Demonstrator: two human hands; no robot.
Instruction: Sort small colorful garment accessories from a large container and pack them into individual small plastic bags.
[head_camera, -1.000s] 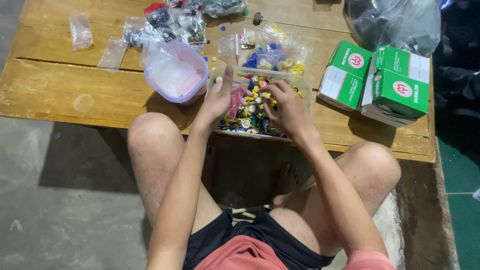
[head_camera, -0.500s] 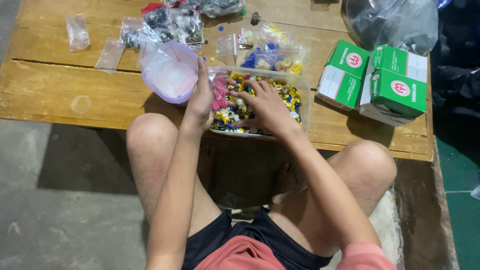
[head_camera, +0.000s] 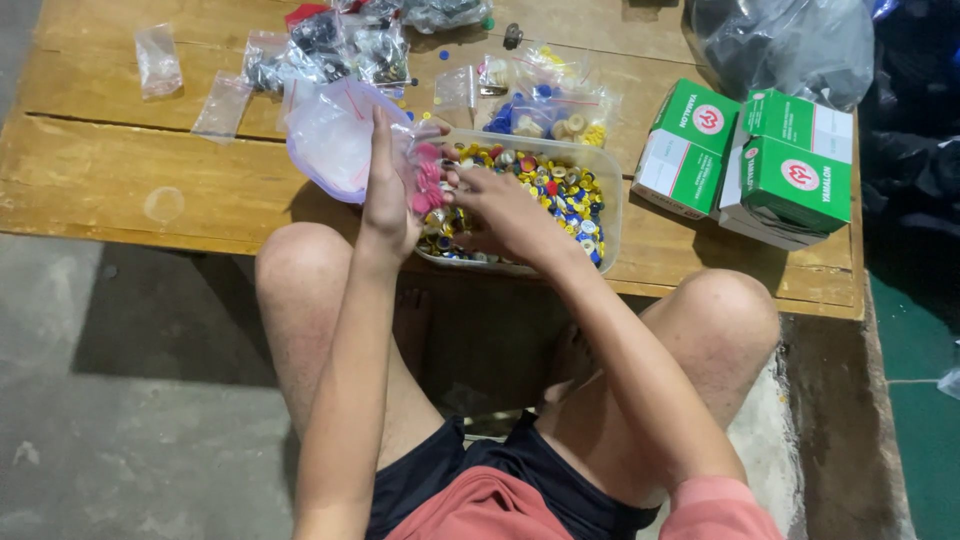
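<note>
- I see the table (head_camera: 130, 190), worn wooden planks, filling the top of my view; my bare knees sit against its near edge.
- A dark plastic sack (head_camera: 790, 45) lies at the far right corner.
- Three green and white boxes (head_camera: 790, 180) stand close together at the right, just beside the tub.
- The tub (head_camera: 608, 190), clear and rectangular, sits at the near edge between my knees, filled with small coloured buttons (head_camera: 560, 190), mostly yellow, blue and red.
- The bag (head_camera: 330, 140), clear plastic, is lifted just left of the tub, mouth turned toward it.
- My left hand (head_camera: 390, 190) is closed on the bag's edge, thumb up, with a bunch of pink buttons (head_camera: 428, 180) pressed at the mouth.
- My right hand (head_camera: 500, 205) is over the tub's left half, fingers curled around the pink buttons at the bag's mouth; I cannot tell how firmly it grips them.
- Small packets (head_camera: 545, 100) with blue and yellow pieces lie behind the tub.
- More packets with dark parts (head_camera: 345, 45) lie at the far edge, and two nearly flat ones (head_camera: 160, 60) to the left.
</note>
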